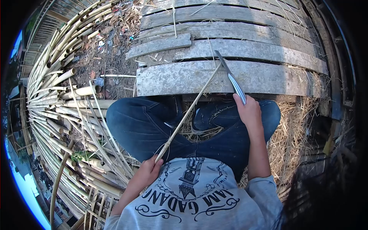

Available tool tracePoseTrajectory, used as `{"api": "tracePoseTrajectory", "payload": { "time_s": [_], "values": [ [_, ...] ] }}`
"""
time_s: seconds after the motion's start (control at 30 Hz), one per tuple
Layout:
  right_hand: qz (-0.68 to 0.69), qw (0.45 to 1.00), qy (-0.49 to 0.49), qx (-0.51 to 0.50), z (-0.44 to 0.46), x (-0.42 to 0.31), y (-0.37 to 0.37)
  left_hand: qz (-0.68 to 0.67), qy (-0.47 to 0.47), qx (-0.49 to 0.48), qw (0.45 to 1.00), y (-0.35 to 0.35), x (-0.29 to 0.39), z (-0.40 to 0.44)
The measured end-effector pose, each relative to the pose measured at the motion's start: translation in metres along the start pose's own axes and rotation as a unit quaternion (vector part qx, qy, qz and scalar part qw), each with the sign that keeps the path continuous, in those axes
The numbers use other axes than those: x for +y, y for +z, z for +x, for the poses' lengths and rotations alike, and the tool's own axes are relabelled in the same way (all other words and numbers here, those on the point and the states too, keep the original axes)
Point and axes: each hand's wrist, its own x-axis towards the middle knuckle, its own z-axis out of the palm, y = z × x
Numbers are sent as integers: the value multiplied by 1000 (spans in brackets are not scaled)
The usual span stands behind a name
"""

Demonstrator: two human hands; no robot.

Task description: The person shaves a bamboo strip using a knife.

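Note:
My left hand (148, 171), low in front of my shirt, is closed around the lower end of a thin bamboo strip (184, 117). The strip slants up and right across my lap to the wooden planks. In my right hand (248, 110), above my right knee, is the handle of a knife (236, 87). Its dark blade points up and left over the nearest plank (168, 81). The strip's far end lies beside or under the blade; whether they touch I cannot tell.
Many bamboo poles (82, 91) are piled at the left, with several split strips among them. Straw (293, 142) covers the ground at the right. A short loose board (159, 46) lies on the planks. Wood scraps and litter (103, 50) spread at the upper left.

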Motion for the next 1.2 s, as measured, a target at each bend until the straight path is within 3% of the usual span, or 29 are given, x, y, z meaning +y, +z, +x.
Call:
{"api": "tracePoseTrajectory", "payload": {
  "time_s": [0.2, 0.27, 0.33, 0.37, 0.4, 0.47, 0.53, 0.6, 0.87, 1.0, 1.07, 1.2],
  "values": [
    [24, 996, -24, -84, -26, -4, 2, 16, -3, -2, 1000, 2, 1, 8],
    [61, 995, -9, -73, -17, 0, 8, 26, -8, 3, 1000, 2, 8, 9],
    [92, 992, -73, -45, -18, -5, 17, 37, -8, 14, 999, -1, 14, 9],
    [176, 977, -20, -117, -24, -12, 20, 62, 11, 29, 998, -2, 17, 8],
    [256, 947, 35, -191, -31, -20, 21, 87, 27, 44, 995, -3, 19, 6],
    [291, 927, 33, -234, -41, -23, 22, 110, 14, 63, 992, -9, 27, 4],
    [414, 823, 65, -383, -42, -13, 21, 139, -3, 81, 987, -20, 30, 5],
    [513, 714, 105, -465, -34, 0, 12, 193, 43, 102, 975, -31, 32, 6],
    [457, 846, 29, -273, -12, 2, 7, 287, 63, 137, 946, -42, 37, 4],
    [261, 948, -36, -179, -38, -18, 22, 301, 66, 139, 941, -37, 31, 5],
    [209, 959, -121, -148, -54, -6, 42, 299, 69, 143, 941, -34, 29, 8],
    [189, 954, -148, -179, -80, -19, 25, 306, 75, 140, 939, -34, 24, 9]
  ]
}}
